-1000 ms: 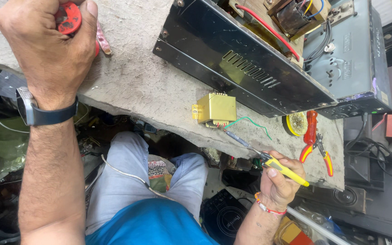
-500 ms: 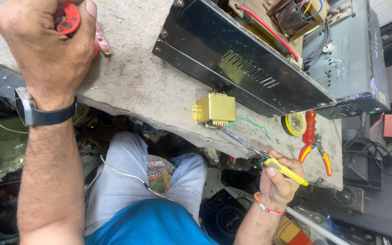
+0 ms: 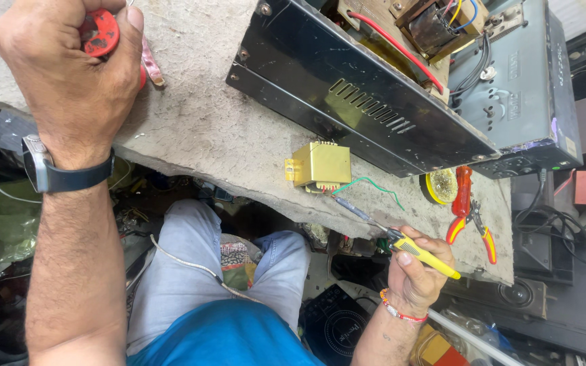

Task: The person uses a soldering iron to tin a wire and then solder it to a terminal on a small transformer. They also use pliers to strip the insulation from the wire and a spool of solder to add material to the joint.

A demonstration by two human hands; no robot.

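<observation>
— Fingers first. Left hand [image 3: 69, 74]?

— Fingers curled shut around a red round tool [image 3: 100, 32], at the far left of the bench [image 3: 205, 129]. A pinkish handle tip pokes out just beside the thumb. One dark watch [image 3: 49, 173] on that wrist.

— Right hand [image 3: 415, 268]?

— Fingers clamped on one yellow-handled soldering iron [image 3: 422, 254], held off the near edge of the bench. Its tip points at the one small brass-coloured transformer [image 3: 319, 166], close to it; whether it touches, I cannot tell. One green wire [image 3: 374, 184] curls out from the transformer's side. A beaded band sits on that wrist.

— Further out?

— One round yellow tin [image 3: 440, 186], one red-handled screwdriver [image 3: 462, 193], one pair of red-and-yellow pliers [image 3: 473, 227], all near the right end. One open black amplifier chassis [image 3: 361, 102] lies across the top, with red, yellow and blue wires inside.

— Surface, room?

— Rough grey slab, stained. Below it the person's knees in pale jeans, blue shirt, and clutter on the floor: speakers, cables, boxes.
</observation>
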